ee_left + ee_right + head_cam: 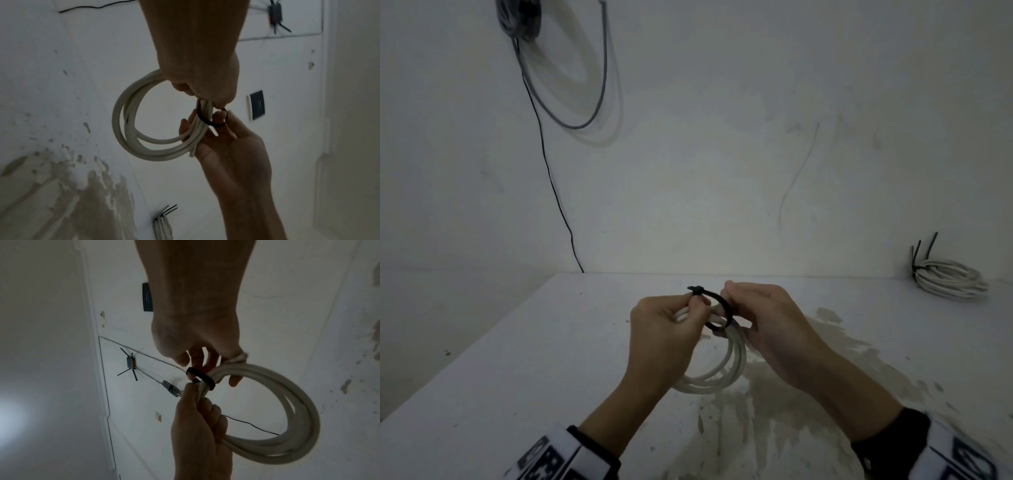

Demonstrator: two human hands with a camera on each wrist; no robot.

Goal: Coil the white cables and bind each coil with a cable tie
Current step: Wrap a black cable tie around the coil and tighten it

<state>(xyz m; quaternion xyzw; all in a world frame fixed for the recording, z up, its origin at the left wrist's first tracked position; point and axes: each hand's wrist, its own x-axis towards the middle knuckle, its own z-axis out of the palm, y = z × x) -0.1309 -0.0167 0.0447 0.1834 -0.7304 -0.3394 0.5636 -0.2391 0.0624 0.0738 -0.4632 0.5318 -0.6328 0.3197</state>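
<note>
Nearest the wearer, both forearms are reaching forward over the white table (517,359), wrists banded, hands meeting above its middle. The left hand (657,329) is curling round one side of the white cable coil (719,373) and pinching the cable tie (717,308) at its head. The right hand (767,318) is pinching the tie's strap on the far side of the bundle, its lower fingers cupping beneath the strands. The coil is hanging from both grips, clear of the table as far as can be judged.

The black loop is passing round the bundled strands but is standing loose, so tightening appears unfinished. To do it well, the strands should be kept gathered flat inside the loop, the head braced steady, and the tail drawn straight through until snug without crushing the cable.

Farther off, at the table's right rear by the wall, a finished coil (950,279) is lying bound, its tie tails sticking up.
</note>
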